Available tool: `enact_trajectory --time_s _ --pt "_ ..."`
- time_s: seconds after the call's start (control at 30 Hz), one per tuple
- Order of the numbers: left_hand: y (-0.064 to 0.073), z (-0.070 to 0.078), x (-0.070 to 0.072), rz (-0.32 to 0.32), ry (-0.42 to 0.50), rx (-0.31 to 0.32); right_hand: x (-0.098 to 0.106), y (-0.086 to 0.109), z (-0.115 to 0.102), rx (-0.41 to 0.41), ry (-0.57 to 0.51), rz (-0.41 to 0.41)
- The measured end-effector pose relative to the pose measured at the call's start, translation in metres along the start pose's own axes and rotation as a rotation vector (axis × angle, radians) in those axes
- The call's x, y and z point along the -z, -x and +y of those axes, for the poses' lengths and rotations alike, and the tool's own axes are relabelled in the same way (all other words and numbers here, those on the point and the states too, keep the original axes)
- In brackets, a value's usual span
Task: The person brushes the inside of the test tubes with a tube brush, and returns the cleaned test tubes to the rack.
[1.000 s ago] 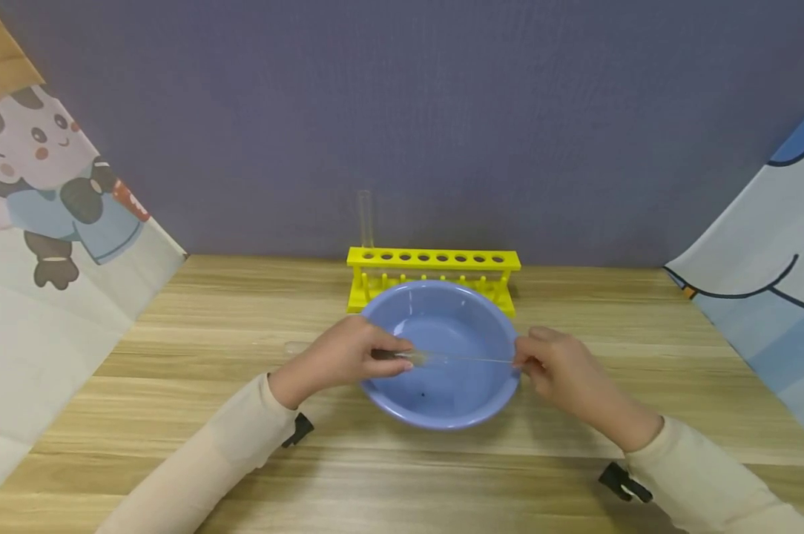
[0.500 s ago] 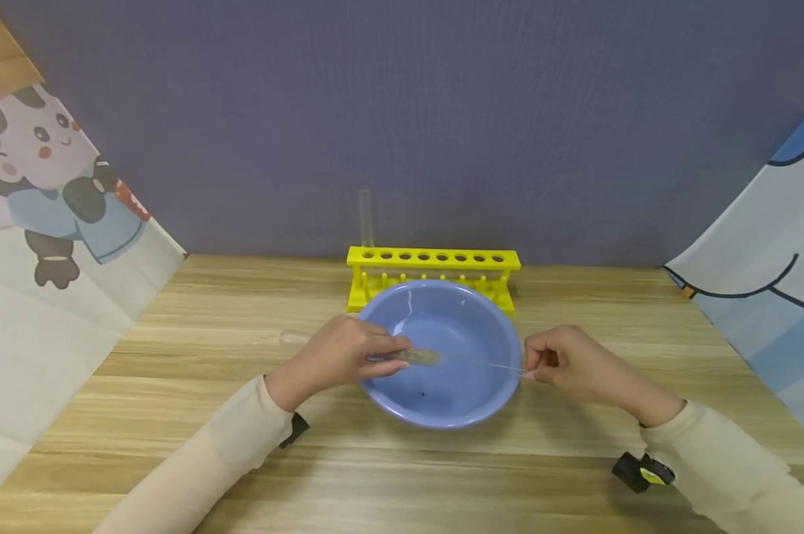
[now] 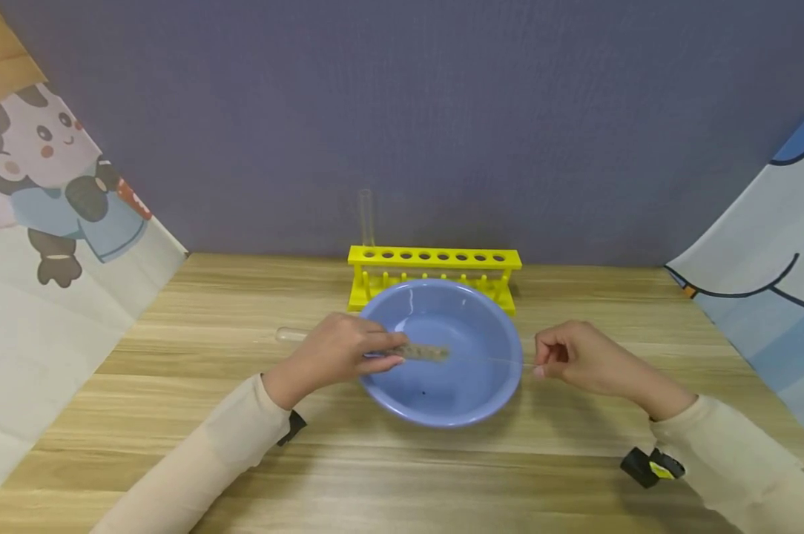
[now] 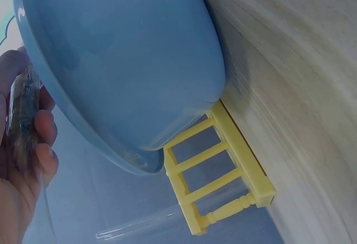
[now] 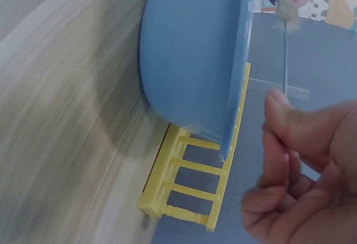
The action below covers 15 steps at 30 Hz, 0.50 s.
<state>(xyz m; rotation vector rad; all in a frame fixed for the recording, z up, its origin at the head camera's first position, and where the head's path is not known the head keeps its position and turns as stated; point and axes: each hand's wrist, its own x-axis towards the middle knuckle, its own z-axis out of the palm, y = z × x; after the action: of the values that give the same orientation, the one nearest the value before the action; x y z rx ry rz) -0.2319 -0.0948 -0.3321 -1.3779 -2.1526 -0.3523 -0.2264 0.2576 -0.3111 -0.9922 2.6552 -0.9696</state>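
My left hand [image 3: 342,348] holds a clear glass test tube [image 3: 291,335] over the left side of a blue basin [image 3: 442,408]. The tube's rounded end sticks out to the left behind the hand. Grey-brown bristles of a test tube brush [image 3: 425,352] show to the right of the left fingertips. In the left wrist view, dark bristles lie inside the gripped tube [image 4: 25,104]. My right hand [image 3: 582,360], just past the basin's right rim, pinches the thin wire of the brush [image 5: 286,54] between thumb and finger. The exact tube mouth is hard to make out.
Behind the basin stands a yellow test tube rack [image 3: 435,257], partly hidden by it. Another clear test tube [image 3: 366,219] stands upright in its leftmost hole. A tiny dark speck lies in the basin. A dark partition [image 3: 429,119] rises behind the wooden table [image 3: 228,297].
The right hand has moved right with the brush wire. More bristles now show beyond the left fingertips. The left hand has shifted slightly left, and more of the tube's rounded end shows.
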Motion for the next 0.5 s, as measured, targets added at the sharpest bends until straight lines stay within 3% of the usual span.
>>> enact_trajectory --time_s 0.17,0.33,0.5 --pt "0.001 -0.001 0.002 -0.059 0.093 0.096 -0.003 0.002 -0.002 0.021 0.162 0.132" --pt "0.002 -0.001 0.006 -0.149 0.203 0.225 -0.008 0.004 0.002 0.161 0.327 0.305" --pt "0.002 -0.001 0.009 -0.218 0.308 0.314 -0.007 0.008 0.008 0.242 0.395 0.415"
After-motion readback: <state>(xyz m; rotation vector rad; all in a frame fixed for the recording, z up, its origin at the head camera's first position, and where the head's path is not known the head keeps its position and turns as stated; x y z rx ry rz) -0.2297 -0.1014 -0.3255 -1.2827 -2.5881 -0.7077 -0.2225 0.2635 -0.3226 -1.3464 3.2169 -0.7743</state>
